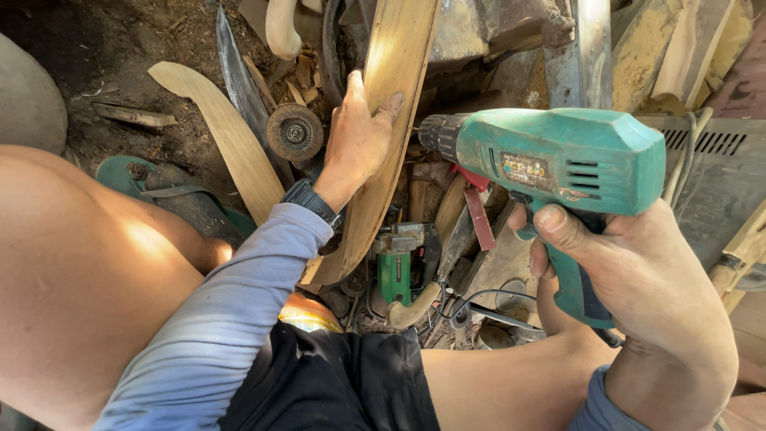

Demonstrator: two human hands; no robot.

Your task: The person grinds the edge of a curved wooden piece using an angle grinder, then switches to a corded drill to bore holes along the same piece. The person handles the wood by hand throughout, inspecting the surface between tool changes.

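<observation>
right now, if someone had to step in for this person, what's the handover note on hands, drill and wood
Left hand: gripping the long curved pale wooden strip, holding it slanted over the cluttered ground.
Right hand: wrapped round the handle of the green plastic electric drill, forefinger by the trigger, chuck aimed sideways at the strip's edge beside the left thumb.
Nearby: a second curved wooden strip and a round wire brush wheel lie on the ground.
Done: drill lined up at the wood; no hole can be seen.
Left: the drilling itself, apparently.

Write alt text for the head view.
A right hand aims a green electric drill at the edge of a curved wooden strip steadied by the left hand. Wood scraps and tools lie below.
</observation>
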